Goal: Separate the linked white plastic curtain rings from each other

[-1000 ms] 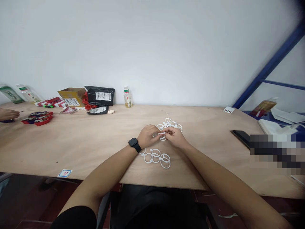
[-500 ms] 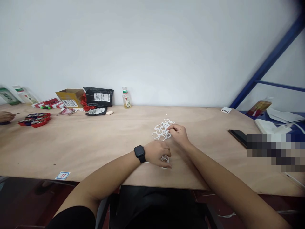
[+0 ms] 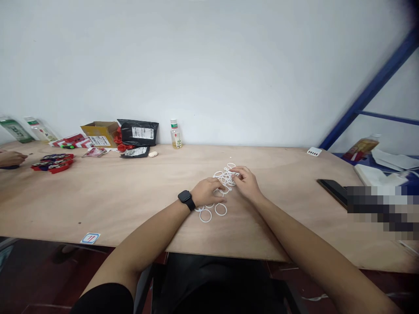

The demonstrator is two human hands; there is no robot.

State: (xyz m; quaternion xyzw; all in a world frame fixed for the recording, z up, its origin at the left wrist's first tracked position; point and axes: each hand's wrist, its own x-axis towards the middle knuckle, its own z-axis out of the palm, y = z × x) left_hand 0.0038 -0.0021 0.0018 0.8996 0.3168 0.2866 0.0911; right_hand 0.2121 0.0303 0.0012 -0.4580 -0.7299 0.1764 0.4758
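- The white rings lie in two groups on the wooden table (image 3: 131, 209); an overlapping pile (image 3: 225, 179) sits between its near and far edges, and the loose rings (image 3: 211, 216) lie nearer the near edge, some partly hidden by the left wrist
- The right hand (image 3: 247, 184) has its fingertips at the pile's right side, so the pile lies just leftward of them; thumb and index finger stand narrow, and I cannot tell whether a ring is pinched there
- The left hand (image 3: 207, 192) reaches in from the pile's near left side, thumb parted from the curved fingers, with the smartwatch (image 3: 186, 197) on its wrist; no ring shows gripped in the gap
- Being round, single rings give no long axis; the pile spreads mainly from far to near, and the right fingertips look nearer its middle than the left
- Compared with half a second ago, the left hand is farther from the near edge; two loose rings it partly covered or hid now show whole, while the right hand is in much the same place
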